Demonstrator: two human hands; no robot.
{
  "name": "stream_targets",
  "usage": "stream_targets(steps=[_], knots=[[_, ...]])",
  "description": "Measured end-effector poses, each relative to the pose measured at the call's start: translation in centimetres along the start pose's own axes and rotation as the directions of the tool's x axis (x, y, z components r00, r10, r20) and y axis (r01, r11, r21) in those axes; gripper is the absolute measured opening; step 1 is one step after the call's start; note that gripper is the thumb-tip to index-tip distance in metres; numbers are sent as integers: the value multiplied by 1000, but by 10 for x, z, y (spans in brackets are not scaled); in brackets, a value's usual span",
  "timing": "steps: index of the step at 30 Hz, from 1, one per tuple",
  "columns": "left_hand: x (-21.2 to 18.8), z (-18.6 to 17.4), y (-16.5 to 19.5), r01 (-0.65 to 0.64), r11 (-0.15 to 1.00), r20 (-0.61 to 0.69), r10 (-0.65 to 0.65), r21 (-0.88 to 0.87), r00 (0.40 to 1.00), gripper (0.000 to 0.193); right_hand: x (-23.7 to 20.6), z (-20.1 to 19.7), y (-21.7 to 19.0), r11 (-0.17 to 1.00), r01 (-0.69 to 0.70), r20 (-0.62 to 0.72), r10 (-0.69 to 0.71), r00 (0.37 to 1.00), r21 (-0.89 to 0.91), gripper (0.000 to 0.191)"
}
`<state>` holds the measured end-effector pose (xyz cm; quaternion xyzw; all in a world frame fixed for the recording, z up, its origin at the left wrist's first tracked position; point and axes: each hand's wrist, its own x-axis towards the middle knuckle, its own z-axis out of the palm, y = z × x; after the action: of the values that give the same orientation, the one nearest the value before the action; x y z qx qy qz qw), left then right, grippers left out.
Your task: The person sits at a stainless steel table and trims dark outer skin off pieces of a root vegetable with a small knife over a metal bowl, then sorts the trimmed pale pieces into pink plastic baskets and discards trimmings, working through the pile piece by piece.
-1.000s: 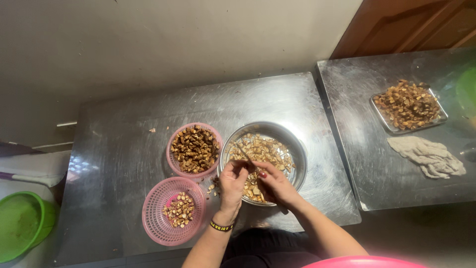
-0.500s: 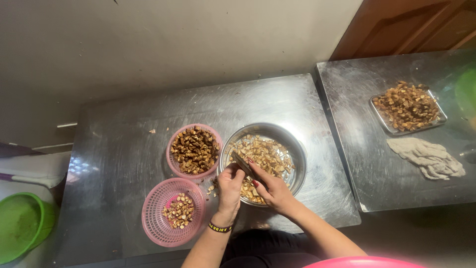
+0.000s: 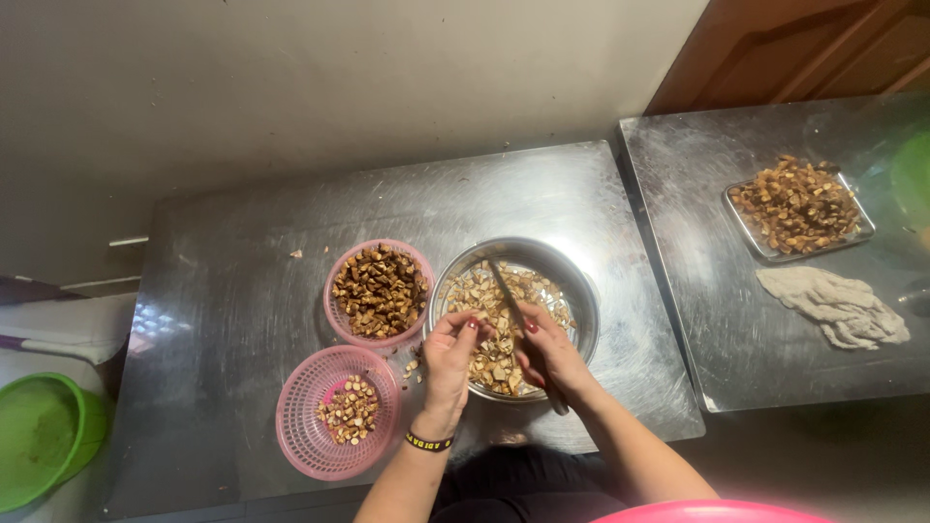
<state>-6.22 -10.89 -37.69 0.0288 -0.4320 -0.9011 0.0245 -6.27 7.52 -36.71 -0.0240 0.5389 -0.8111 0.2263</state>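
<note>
1. I see the steel table (image 3: pixel 242 320) carrying a metal bowl (image 3: pixel 581 310) still full of pale pieces.
2. The upper pink basket (image 3: pixel 380 291) is heaped with dark pieces; the lower pink basket (image 3: pixel 310 426) holds few, so I judge much remains.
3. My right hand (image 3: pixel 550 356) grips a knife (image 3: pixel 509 300); my left hand (image 3: pixel 450 356) pinches one piece over the bowl.
4. That piece is too small to identify.

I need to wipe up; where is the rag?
In the head view, the crumpled grey rag lies far right on the second steel table, just below the tray of brown pieces.
</note>
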Motion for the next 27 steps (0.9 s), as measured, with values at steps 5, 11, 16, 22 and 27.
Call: stream_targets(steps=[5,11,16,22,27], knots=[[1,-5,-1,12,1000,-47,-12,0,999,18,-11,15,0,828,114,-33,-158,987,-549,65],[-4,-4,-6,-10,1000,-8,10,-15,1000,18,-15,34,-6,607,356,146,-368,918,-711,59],[-10,-3,-8,-25,999,7,25,33,1000,16,-9,35,-4,512,579,245,-578,779,-635,44],[-4,-1,-4,-22,1000,4,22,8,1000,18,0,9,5,983,128,111,-114,987,-129,45],[2,-6,0,42,999,-89,-40,18,995,16,0,3,1,956,155,-14,-163,986,-247,51]])
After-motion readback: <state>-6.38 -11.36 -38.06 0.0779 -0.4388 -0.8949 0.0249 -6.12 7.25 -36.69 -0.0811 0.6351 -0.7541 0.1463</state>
